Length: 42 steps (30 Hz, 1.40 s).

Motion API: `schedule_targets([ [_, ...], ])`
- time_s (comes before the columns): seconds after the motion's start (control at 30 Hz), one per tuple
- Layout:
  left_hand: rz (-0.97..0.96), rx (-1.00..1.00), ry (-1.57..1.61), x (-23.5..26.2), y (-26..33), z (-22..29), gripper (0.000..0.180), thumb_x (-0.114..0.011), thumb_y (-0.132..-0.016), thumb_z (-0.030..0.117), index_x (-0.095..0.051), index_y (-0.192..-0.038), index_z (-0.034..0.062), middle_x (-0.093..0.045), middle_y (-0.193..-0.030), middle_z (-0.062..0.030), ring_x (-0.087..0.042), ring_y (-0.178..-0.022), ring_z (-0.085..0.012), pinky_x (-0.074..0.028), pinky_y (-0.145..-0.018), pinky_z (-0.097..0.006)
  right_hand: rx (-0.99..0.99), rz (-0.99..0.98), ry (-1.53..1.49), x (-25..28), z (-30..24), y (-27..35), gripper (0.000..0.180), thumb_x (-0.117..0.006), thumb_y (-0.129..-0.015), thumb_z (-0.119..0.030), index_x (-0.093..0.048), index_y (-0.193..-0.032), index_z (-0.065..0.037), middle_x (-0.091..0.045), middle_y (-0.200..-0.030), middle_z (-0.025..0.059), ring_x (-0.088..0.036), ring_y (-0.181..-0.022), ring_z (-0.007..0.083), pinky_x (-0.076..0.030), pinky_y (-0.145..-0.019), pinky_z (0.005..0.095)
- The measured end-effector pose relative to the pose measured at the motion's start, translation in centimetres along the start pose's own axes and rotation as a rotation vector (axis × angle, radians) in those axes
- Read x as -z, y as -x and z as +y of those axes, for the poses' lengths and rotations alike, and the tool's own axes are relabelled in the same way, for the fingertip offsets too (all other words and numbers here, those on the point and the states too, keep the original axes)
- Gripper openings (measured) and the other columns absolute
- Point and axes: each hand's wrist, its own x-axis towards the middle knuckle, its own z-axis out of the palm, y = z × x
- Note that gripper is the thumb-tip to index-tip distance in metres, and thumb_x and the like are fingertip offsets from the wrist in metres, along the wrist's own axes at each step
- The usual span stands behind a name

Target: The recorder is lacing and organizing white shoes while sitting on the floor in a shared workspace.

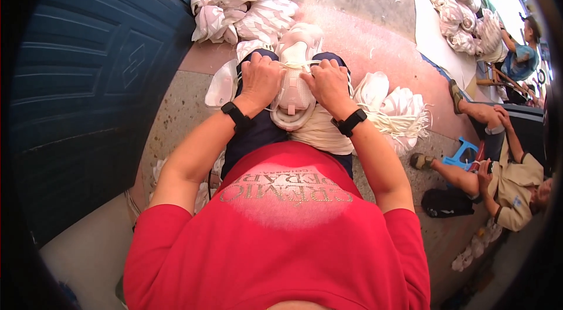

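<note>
A pale pink and white shoe upper lies between my knees, its open heel end toward me. Across it runs a cream shoelace, stretched between my two hands. My left hand is closed on the lace at the upper's left side. On the right side, my right hand also grips the lace, thumb resting close to the tongue. Loose lace hangs beside both hands. Below the upper, a bundle of cream laces lies across my lap.
A large heap of shoe uppers lies ahead to the left, beside a dark blue door. More laced uppers are piled right of my knee. At right sits a person near a blue stool; farther off, another person is beside another heap.
</note>
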Motion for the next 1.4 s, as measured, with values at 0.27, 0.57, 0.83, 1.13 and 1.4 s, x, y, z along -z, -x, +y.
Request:
schedule_targets([
  [0.27, -0.042, 0.025, 0.101, -1.0, 1.0, -0.5, 0.016, -0.061, -0.073, 0.02, -0.064, -0.078, 0.0053, -0.06, -0.078, -0.009, -0.051, -0.078, -0.0263, -0.041, -0.067, -0.037, 0.017, -0.14, -0.098, -0.3, 1.0, -0.1, 0.025, -0.054, -0.08, -0.026, -0.063, -0.076, -0.003, -0.057, -0.083, 0.0132, -0.051, -0.087, 0.0283, -0.039, -0.074, 0.0418],
  [0.57, -0.009, 0.017, 0.455, -1.7, -4.0, -1.1, 0.017, -0.062, -0.072, 0.019, -0.064, -0.076, 0.003, -0.061, -0.071, -0.0139, -0.057, -0.074, -0.03, -0.045, -0.069, -0.038, 0.105, 0.0, -0.377, -1.2, 1.4, 0.1, 0.014, -0.051, -0.079, -0.012, -0.06, -0.082, -0.001, -0.057, -0.077, 0.016, -0.053, -0.079, 0.0315, -0.042, -0.074, 0.0392],
  [0.83, -0.454, 0.002, 0.599, -1.9, -6.9, -0.7, 0.013, -0.063, -0.07, 0.013, -0.06, -0.075, 0.0013, -0.06, -0.067, -0.0102, -0.059, -0.065, -0.0196, -0.047, -0.061, -0.031, 0.359, -0.051, 0.148, -0.3, 0.4, -0.6, 0.01, -0.053, -0.07, -0.009, -0.062, -0.073, -0.007, -0.057, -0.079, 0.0068, -0.053, -0.082, 0.0221, -0.042, -0.071, 0.034],
  [1.13, -0.636, 0.458, 1.213, -1.0, -8.7, -0.2, 0.027, -0.064, -0.07, 0.005, -0.053, -0.094, 0.0004, -0.053, -0.075, -0.0028, -0.051, -0.068, -0.0088, -0.043, -0.062, -0.02, 0.535, 0.194, 0.034, 3.5, 0.4, -2.7, 0.008, -0.053, -0.069, -0.013, -0.058, -0.072, -0.008, -0.052, -0.089, 0.0052, -0.048, -0.085, 0.02, -0.037, -0.072, 0.0333],
  [1.4, -0.615, 0.502, 1.162, -1.1, -8.9, 0.4, 0.034, -0.067, -0.066, 0.005, -0.05, -0.096, 0.0026, -0.053, -0.073, -0.0025, -0.049, -0.06, -0.007, -0.037, -0.049, -0.019, 0.169, 0.13, -0.426, 8.1, 2.6, -4.2, 0.011, -0.06, -0.076, -0.016, -0.066, -0.078, -0.007, -0.055, -0.078, 0.0097, -0.052, -0.078, 0.0276, -0.043, -0.068, 0.0369],
])
